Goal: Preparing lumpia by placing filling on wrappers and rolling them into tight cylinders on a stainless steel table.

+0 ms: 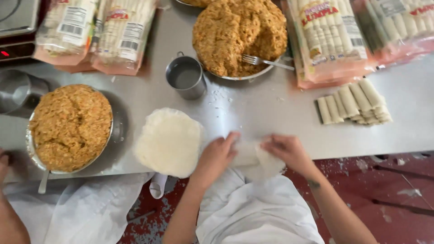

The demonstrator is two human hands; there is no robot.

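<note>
Left hand (218, 156) and right hand (286, 151) pressed fingers onto thin wrapper (253, 158), rolling it | wrapper stack (168, 141) beside (within reach) | finished rolls (355, 103) apart

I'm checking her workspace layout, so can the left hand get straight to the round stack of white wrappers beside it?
Probably yes: the left hand is on the thin white wrapper at the table edge, and the round stack of white wrappers lies just to its left, with nothing between them.

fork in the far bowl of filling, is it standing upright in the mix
No, the fork lies flat, tines on the filling and handle over the bowl's rim.
</note>
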